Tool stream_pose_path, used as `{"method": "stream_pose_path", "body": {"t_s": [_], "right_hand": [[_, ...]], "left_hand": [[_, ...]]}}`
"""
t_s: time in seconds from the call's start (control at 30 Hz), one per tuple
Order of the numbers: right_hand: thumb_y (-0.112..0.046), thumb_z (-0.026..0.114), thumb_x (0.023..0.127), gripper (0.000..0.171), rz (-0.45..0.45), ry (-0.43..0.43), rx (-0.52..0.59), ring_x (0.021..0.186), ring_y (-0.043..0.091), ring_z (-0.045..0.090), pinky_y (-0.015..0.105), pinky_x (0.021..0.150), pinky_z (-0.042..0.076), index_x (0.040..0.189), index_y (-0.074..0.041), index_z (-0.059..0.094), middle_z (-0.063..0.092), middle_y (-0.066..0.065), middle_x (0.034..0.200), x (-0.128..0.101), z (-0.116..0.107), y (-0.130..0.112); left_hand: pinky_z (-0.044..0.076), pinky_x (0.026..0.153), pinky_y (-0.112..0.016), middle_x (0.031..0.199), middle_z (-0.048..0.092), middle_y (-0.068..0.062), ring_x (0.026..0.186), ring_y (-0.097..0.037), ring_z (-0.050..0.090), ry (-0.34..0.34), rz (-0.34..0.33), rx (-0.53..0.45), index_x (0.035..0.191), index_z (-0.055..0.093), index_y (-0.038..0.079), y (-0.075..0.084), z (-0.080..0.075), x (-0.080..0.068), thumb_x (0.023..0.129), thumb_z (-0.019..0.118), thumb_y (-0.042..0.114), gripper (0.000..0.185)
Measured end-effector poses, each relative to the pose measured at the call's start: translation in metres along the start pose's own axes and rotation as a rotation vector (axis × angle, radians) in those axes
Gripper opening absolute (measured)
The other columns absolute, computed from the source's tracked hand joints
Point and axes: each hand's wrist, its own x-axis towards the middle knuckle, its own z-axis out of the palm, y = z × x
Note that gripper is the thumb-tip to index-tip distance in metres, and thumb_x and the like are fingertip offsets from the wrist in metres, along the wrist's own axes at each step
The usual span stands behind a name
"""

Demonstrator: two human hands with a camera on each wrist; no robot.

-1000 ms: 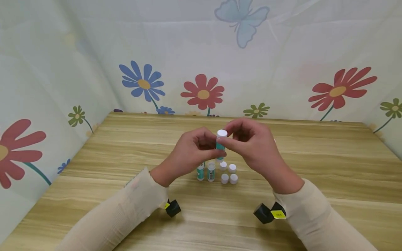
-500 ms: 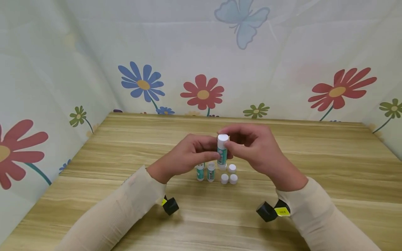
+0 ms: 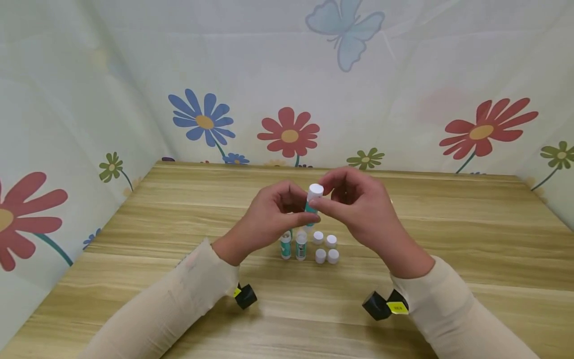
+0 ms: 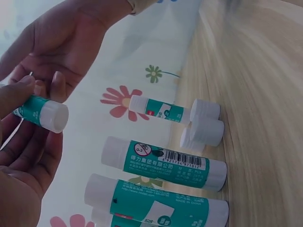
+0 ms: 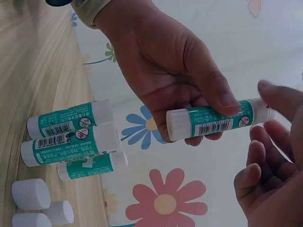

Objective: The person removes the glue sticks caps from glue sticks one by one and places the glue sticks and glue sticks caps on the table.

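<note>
A green-and-white glue stick is held up over the table, white top upward, between both hands. My left hand grips its green-labelled body, thumb across the label in the right wrist view. My right hand pinches the white top end between thumb and fingers; the fingers behind it are partly hidden in the head view. Below them, glue sticks stand upright in a group, their labels readable in the left wrist view. Several loose white caps stand just right of that group.
Another glue stick stands apart beyond the caps, mostly hidden by the right hand in the head view. The wood-grain table ends at a flowered cloth backdrop. Black wrist cameras hang under the sleeves.
Both hands dipped toward the table with the glue stick half a second ago, then rose again. The stick's label turned away from the head view. The standing sticks and caps have stayed put.
</note>
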Motion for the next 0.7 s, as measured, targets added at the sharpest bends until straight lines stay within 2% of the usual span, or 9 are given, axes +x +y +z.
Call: {"method": "stream_pose_path", "body": {"t_s": [0.2, 0.33, 0.5, 0.6, 0.7], "right_hand": [[-0.023, 0.077, 0.084, 0.021, -0.006, -0.005, -0.053, 0.073, 0.021, 0.056, 0.025, 0.062, 0.050, 0.101, -0.015, 0.067, 0.065, -0.001, 0.090, 0.0008, -0.0009, 0.0006], [-0.020, 0.073, 0.087, 0.019, -0.034, -0.040, -0.073, 0.072, 0.020, 0.057, 0.026, 0.061, 0.050, 0.105, -0.016, 0.069, 0.065, -0.003, 0.092, -0.0004, -0.0029, -0.0008], [-0.018, 0.069, 0.090, 0.021, -0.030, -0.086, -0.065, 0.072, 0.021, 0.060, 0.027, 0.063, 0.052, 0.111, -0.015, 0.069, 0.067, 0.000, 0.094, -0.0022, -0.0061, -0.0025], [-0.019, 0.069, 0.091, 0.024, -0.018, -0.067, -0.075, 0.074, 0.020, 0.060, 0.026, 0.064, 0.053, 0.114, -0.015, 0.068, 0.066, 0.001, 0.097, -0.0022, -0.0061, -0.0021], [-0.022, 0.072, 0.088, 0.027, -0.009, -0.024, -0.089, 0.078, 0.020, 0.058, 0.025, 0.066, 0.052, 0.113, -0.016, 0.066, 0.065, -0.001, 0.097, -0.0015, -0.0038, -0.0008]], "left_hand": [[0.059, 0.083, -0.035, 0.102, 0.071, -0.013, 0.091, -0.019, 0.070, -0.020, 0.013, 0.003, 0.108, 0.063, 0.011, 0.0004, 0.0008, 0.0002, 0.086, 0.072, 0.008, 0.024], [0.057, 0.089, -0.035, 0.108, 0.072, -0.011, 0.098, -0.019, 0.070, -0.082, 0.023, -0.032, 0.116, 0.065, 0.009, 0.0001, -0.0015, 0.0001, 0.090, 0.067, 0.007, 0.026], [0.054, 0.095, -0.034, 0.118, 0.069, -0.014, 0.108, -0.020, 0.068, -0.158, 0.041, -0.057, 0.128, 0.061, 0.004, -0.0016, -0.0045, 0.0002, 0.094, 0.061, 0.004, 0.034], [0.054, 0.094, -0.034, 0.117, 0.069, -0.016, 0.106, -0.020, 0.069, -0.141, 0.043, -0.049, 0.127, 0.061, 0.005, -0.0020, -0.0043, 0.0005, 0.093, 0.063, 0.004, 0.034], [0.057, 0.089, -0.033, 0.112, 0.070, -0.014, 0.099, -0.019, 0.069, -0.070, 0.021, -0.014, 0.119, 0.063, 0.008, -0.0017, -0.0024, 0.0010, 0.090, 0.068, 0.008, 0.030]]}}
